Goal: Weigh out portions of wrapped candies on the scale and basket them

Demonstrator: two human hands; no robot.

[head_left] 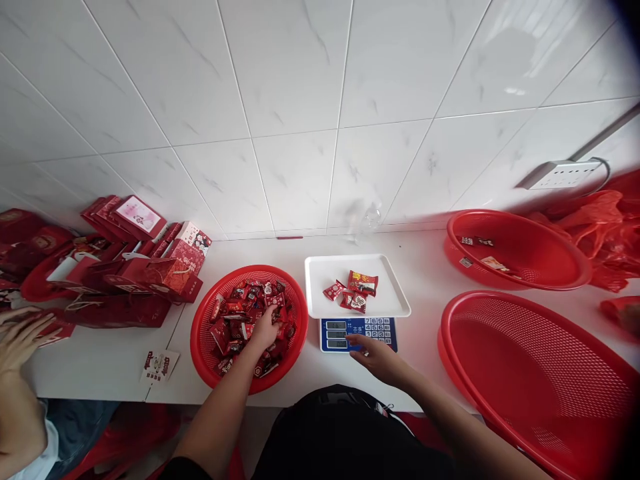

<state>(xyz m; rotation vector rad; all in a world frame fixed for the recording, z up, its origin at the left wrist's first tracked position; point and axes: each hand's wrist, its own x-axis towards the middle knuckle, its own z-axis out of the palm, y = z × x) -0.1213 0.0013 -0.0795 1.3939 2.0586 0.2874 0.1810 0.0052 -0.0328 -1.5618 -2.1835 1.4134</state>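
Note:
My left hand (pixel 265 329) reaches into a red plastic basket (pixel 199 333) full of small red-wrapped candies (pixel 235 307). Its fingers are curled together at a red-wrapped candy (pixel 274 301) near the right side of the heap; the fingertips are partly hidden. Over the blue keypad panel of a digital scale (pixel 359 333), my right hand (pixel 377 357) holds nothing, fingers apart and index finger near the displays. On the scale's white tray (pixel 317 270) lie several wrapped pieces, among them a larger red and yellow packet (pixel 363 283) and smaller red candies (pixel 354 302).
At right stand two red baskets, the farther one (pixel 520 277) holding a few packets, with red plastic bags (pixel 600 220) beside it. Red gift boxes (pixel 135 273) crowd the left. Another person's hands (pixel 23 333) touch a red box there. A small printed card (pixel 160 366) lies nearby.

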